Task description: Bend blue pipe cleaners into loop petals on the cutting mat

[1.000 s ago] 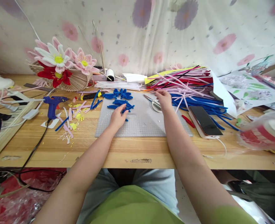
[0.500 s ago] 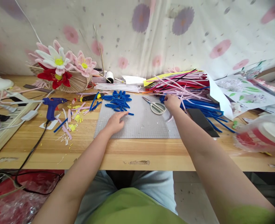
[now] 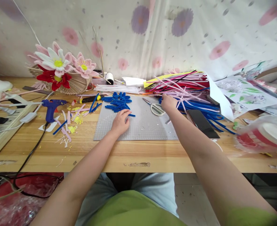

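Note:
My left hand rests on the grey cutting mat, fingers stretched forward. Beside its fingertips lies a short blue pipe cleaner piece. Just beyond is a pile of bent blue pipe cleaner pieces. My right hand is closed at the left ends of the long blue pipe cleaners. Its fingertips are partly hidden, so how many strands they pinch cannot be seen. Scissors with pale handles lie on the mat, left of that hand.
A blue glue gun lies at left near pink and yellow scraps. Pipe cleaner flowers stand behind it. A phone lies right of the mat. Further right is a plastic-wrapped tub. Pink and red pipe cleaners lie at the back.
My left hand has shifted slightly right and forward, over toward the short blue piece, its fingers more extended. My right hand has moved a little left at the blue bundle.

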Motion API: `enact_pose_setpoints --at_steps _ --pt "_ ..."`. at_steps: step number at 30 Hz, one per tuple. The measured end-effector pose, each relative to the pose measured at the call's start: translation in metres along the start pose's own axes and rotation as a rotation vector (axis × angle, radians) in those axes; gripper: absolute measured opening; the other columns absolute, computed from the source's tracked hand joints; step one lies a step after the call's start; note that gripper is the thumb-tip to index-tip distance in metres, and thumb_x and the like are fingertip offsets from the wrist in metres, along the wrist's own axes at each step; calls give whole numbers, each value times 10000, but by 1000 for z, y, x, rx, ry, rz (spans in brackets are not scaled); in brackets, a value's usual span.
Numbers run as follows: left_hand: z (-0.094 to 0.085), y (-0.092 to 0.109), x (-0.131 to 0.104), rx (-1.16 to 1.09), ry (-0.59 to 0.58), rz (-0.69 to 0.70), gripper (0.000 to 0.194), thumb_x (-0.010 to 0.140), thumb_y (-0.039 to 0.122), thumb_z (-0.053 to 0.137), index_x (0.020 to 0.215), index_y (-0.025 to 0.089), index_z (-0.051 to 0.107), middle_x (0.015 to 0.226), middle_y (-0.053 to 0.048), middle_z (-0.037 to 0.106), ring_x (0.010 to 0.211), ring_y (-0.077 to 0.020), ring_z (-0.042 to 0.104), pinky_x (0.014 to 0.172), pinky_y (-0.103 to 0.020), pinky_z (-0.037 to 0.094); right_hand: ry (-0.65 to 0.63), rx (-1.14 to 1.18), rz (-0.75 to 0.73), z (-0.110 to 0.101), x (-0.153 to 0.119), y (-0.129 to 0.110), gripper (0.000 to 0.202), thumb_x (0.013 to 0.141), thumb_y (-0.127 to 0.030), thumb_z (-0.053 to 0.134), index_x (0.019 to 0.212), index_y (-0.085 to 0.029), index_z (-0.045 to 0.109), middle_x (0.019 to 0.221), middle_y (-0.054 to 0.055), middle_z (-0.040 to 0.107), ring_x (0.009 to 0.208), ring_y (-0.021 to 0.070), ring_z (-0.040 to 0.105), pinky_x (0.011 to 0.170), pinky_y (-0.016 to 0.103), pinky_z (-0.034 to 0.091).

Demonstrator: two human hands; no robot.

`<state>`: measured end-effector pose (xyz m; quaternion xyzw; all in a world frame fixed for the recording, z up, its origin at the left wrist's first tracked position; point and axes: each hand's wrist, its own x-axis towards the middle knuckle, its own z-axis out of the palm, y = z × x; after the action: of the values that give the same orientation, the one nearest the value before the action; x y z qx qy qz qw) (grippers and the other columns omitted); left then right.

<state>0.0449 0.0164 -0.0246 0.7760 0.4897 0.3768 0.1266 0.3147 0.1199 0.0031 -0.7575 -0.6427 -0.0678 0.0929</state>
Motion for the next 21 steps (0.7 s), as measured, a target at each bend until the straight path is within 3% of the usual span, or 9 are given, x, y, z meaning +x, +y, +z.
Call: enact_pose_setpoints --at_steps 5,11,17,21 --pt "2 1 0 0 13 -21 391 725 51 468 1073 150 614 1167 -93 573 1116 -208 503 1006 -369 394 11 67 19 1 3 -7 313 795 -88 389 1041 -154 571 978 162 640 888 257 586 714 347 402" --pt "2 -1 0 -13 37 -34 379 725 43 457 1049 147 622 1139 -92 575 1082 -200 518 948 -353 448 -85 158 -34 6 10 -4 282 745 -110 448 960 -177 618 956 108 656 898 237 568 724 318 408" --pt "3 0 2 11 71 -21 350 748 67 481 1059 165 610 1137 -85 573 1072 -188 527 930 -339 451 -25 280 -140 9 11 12 377 710 -93 454 1044 -171 610 1044 84 628 916 206 566 800 316 439" --pt "7 9 19 56 70 -4 136 807 205 519 823 161 646 1029 -85 613 1009 -193 547 918 -342 434 -34 190 -123 -2 6 34 392 714 -82 444 1058 -167 612 1100 113 591 932 222 570 824 343 448"
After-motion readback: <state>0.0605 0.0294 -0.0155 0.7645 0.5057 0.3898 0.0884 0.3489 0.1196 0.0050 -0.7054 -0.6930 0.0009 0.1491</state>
